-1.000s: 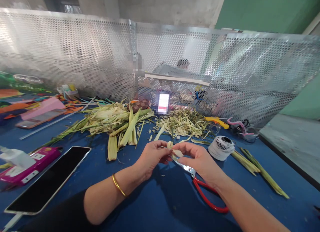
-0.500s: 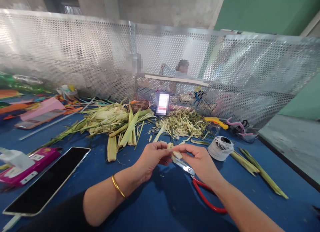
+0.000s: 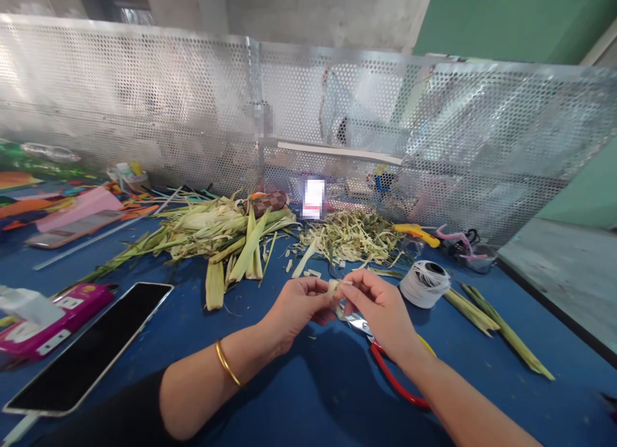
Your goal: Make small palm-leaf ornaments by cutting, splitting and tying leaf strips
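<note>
My left hand [image 3: 301, 306] pinches a small pale strip of plant husk [image 3: 334, 286] between thumb and fingers. Meeting it from the other side, my right hand [image 3: 376, 306] is closed on the same strip with its fingertips. Red-handled scissors [image 3: 393, 376] lie on the blue table [image 3: 299, 402] below my right hand, their blades partly hidden by it. A spool of white string [image 3: 425, 284] stands just right of my right hand. Beyond both hands are a heap of cut husk bits [image 3: 354, 238] and a loose pale strip [image 3: 306, 257].
Long husk leaves [image 3: 212, 232] are piled at centre left. A phone [image 3: 91, 347] and a magenta power strip [image 3: 72, 315] lie at left. Two green stalks [image 3: 511, 334] lie at right, with a yellow tool [image 3: 417, 234] behind. A perforated metal screen [image 3: 193, 113] closes the back.
My right fingers have shifted and curled in tighter at the husk strip, and less of the strip shows. The person behind the screen has moved.
</note>
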`<move>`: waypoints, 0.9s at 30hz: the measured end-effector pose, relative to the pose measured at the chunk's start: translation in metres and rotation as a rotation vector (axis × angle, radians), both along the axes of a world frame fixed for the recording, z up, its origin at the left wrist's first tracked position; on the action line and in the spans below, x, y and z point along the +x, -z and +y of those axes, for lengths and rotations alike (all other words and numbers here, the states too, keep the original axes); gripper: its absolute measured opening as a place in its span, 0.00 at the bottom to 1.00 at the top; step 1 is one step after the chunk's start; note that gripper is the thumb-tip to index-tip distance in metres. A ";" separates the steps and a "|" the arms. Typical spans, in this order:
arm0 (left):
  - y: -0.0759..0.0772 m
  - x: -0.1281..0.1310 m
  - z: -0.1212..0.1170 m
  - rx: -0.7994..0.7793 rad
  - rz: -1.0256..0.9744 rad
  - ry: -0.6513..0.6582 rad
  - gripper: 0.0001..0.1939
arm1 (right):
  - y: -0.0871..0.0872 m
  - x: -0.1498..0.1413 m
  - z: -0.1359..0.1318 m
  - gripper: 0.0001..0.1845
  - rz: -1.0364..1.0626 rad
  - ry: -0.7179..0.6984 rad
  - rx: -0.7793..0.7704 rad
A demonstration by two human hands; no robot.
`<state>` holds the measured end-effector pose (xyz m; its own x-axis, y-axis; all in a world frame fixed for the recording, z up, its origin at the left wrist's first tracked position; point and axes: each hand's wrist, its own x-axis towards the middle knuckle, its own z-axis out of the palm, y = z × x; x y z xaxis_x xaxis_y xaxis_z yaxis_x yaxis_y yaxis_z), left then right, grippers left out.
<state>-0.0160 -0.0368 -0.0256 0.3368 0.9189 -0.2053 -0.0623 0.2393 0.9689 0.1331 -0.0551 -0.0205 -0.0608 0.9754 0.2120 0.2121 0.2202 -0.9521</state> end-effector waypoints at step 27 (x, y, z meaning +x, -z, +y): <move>0.010 0.000 0.001 0.356 0.310 -0.046 0.06 | 0.012 0.003 0.006 0.13 0.131 0.081 -0.284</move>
<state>-0.0161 -0.0359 -0.0351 0.2669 0.9629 0.0409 0.2400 -0.1075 0.9648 0.1363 -0.0487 -0.0321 0.0295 0.9972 -0.0681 0.0897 -0.0705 -0.9935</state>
